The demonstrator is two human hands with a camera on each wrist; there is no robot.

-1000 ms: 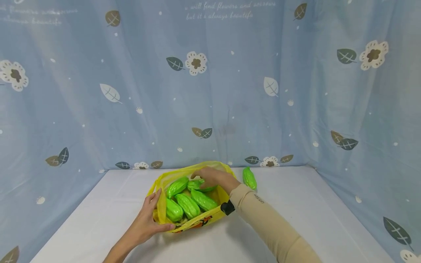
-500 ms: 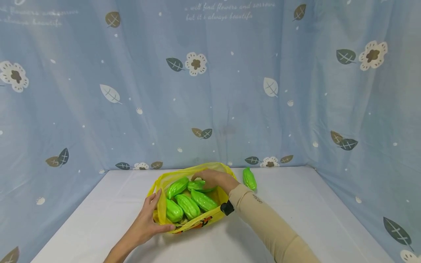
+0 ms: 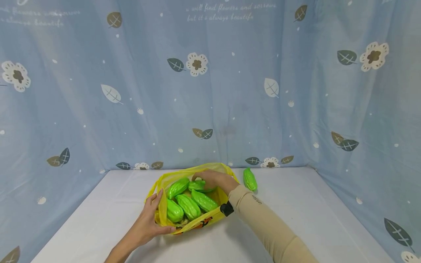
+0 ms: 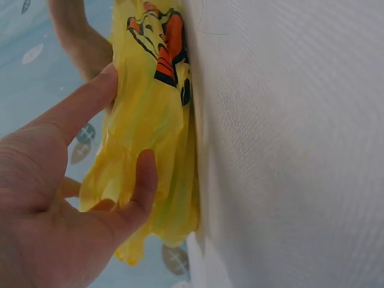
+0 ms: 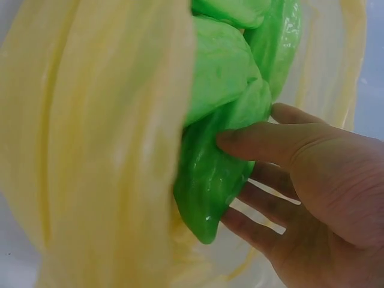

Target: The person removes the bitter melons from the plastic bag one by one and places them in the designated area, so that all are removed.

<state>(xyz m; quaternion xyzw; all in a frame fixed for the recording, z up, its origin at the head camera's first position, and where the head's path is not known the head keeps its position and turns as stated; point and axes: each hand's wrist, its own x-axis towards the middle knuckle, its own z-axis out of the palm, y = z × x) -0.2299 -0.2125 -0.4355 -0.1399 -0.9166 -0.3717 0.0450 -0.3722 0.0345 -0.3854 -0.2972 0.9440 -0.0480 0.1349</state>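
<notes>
A yellow plastic bag lies with its mouth spread towards me, and several shiny green ridged bitter melons sit inside. My left hand grips the bag's left side, thumb at the front edge; the left wrist view shows the bag between thumb and fingers. Reaching into the mouth from the right, my right hand holds the rearmost bitter melon. In the right wrist view, the thumb lies on this bitter melon and the fingers are along its other side. The head view hides its right part.
One more bitter melon lies on the white tabletop, behind and right of the bag. Blue patterned curtains hang behind and at both sides. The right forearm in a beige sleeve crosses the table's right half.
The right hand has lowered slightly onto the rearmost bitter melon in the bag, its fingers closing round it. The left hand and the bag stay almost in place.
</notes>
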